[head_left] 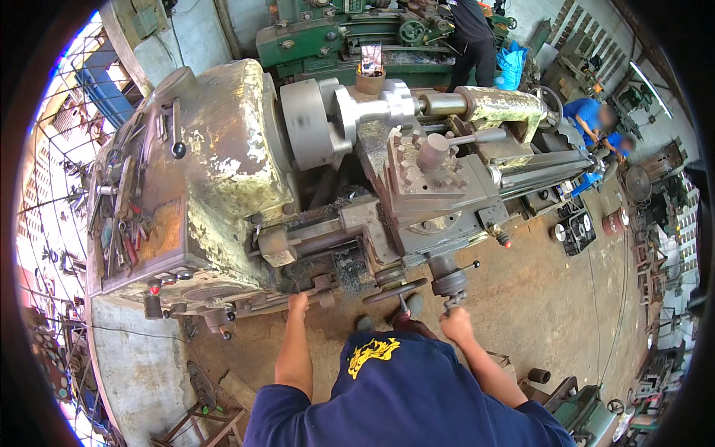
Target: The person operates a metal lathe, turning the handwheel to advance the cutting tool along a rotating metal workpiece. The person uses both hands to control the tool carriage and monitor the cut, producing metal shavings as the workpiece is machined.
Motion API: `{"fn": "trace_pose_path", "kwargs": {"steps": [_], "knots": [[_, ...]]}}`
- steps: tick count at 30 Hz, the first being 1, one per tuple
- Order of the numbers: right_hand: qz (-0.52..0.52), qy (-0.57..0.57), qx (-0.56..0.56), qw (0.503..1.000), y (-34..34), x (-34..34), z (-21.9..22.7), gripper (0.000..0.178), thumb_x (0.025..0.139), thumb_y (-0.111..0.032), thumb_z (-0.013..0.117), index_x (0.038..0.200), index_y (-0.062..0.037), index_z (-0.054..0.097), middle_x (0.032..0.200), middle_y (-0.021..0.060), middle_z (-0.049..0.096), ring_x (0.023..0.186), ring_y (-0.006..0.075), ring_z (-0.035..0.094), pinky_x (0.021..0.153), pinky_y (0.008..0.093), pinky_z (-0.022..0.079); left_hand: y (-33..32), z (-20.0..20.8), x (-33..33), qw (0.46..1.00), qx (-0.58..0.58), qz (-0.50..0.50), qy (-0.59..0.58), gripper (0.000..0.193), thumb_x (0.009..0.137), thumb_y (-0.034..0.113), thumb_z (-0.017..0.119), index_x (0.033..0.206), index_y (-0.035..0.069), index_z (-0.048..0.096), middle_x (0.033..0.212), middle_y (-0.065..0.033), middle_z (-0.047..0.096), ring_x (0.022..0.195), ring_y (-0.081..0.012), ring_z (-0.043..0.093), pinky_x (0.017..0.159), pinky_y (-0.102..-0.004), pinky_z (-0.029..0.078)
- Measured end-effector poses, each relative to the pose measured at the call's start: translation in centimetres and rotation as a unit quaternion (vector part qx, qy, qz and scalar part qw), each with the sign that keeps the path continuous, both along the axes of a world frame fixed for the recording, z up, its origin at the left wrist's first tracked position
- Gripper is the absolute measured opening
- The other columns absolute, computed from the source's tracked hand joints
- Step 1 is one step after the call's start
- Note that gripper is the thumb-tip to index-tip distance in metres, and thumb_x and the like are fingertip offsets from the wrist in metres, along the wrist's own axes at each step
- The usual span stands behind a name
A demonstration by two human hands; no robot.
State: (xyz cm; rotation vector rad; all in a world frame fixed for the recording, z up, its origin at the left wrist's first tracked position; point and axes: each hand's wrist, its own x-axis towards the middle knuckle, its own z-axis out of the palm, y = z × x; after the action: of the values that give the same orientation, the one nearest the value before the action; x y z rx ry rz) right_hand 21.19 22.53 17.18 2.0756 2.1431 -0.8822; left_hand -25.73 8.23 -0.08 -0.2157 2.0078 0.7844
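Observation:
A large worn lathe stands in front of me. Low under its headstock (223,149), my left hand (298,304) is closed around a lever by the long rod, with most of the lever hidden. To the right, my right hand (456,325) is closed at the crank handle (454,299) of the cross slide. A round chuck (305,123) looks blurred as if spinning. The stepped shiny metal workpiece (372,112) runs from it to the tailstock (499,104). Between, the tool post (428,167) sits on the carriage, its cutting tip not clearly visible. A handwheel (395,291) lies between my hands.
Spanners and other hand tools (123,231) lie on the headstock's left end. Metal chips (354,272) cover the bed. Behind stands a green lathe (298,48) with a person in dark clothes (473,37). Two people in blue (585,115) crouch far right, beyond a black case (575,229).

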Motion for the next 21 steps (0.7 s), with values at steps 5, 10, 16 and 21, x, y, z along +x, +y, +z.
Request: {"fn": "trace_pose_path", "kwargs": {"steps": [5,10,16,21], "knots": [[0.104,0.003,0.064,0.992,3.7,-0.1,-2.2,0.024,0.080,-0.022,0.064,0.084,-0.0004,0.072,0.089,0.0298,0.067,0.085,0.0455,0.067,0.077,0.0516,0.054,-0.7,1.3,2.9,0.991,0.081,0.100,0.023,0.054,0.091,0.019,0.061,0.139,-0.001,0.045,0.136,-0.0164,0.051,0.115,-0.0319,0.056,0.094,-0.0484,0.049],[-0.152,0.058,-0.092,0.982,3.9,2.5,1.2,0.023,0.077,-0.021,0.071,0.080,0.0013,0.073,0.080,0.0263,0.068,0.084,0.0391,0.070,0.077,0.0454,0.053,-5.6,-2.5,5.0,0.996,0.006,-0.058,0.069,0.038,0.085,0.025,0.068,0.109,-0.003,0.067,0.098,-0.0151,0.069,0.088,-0.0279,0.067,0.074,-0.0418,0.053],[0.046,-0.004,-0.002,0.999,2.4,-1.2,0.5,0.024,0.078,-0.019,0.063,0.085,0.0015,0.073,0.085,0.0291,0.067,0.086,0.0416,0.069,0.077,0.0467,0.054,-15.7,-7.3,7.8,0.847,-0.157,-0.499,-0.091,0.042,0.085,0.033,0.066,0.109,-0.002,0.067,0.091,-0.0141,0.069,0.082,-0.0258,0.067,0.069,-0.0407,0.052],[-0.110,0.054,-0.052,0.991,4.4,3.0,0.6,0.022,0.078,-0.018,0.063,0.084,0.0015,0.071,0.085,0.0270,0.068,0.080,0.0425,0.068,0.069,0.0479,0.054,-16.5,-6.7,9.0,0.956,-0.087,-0.264,-0.099,0.038,0.090,0.031,0.060,0.114,0.001,0.065,0.101,-0.0138,0.069,0.088,-0.0269,0.067,0.074,-0.0432,0.053]]}}
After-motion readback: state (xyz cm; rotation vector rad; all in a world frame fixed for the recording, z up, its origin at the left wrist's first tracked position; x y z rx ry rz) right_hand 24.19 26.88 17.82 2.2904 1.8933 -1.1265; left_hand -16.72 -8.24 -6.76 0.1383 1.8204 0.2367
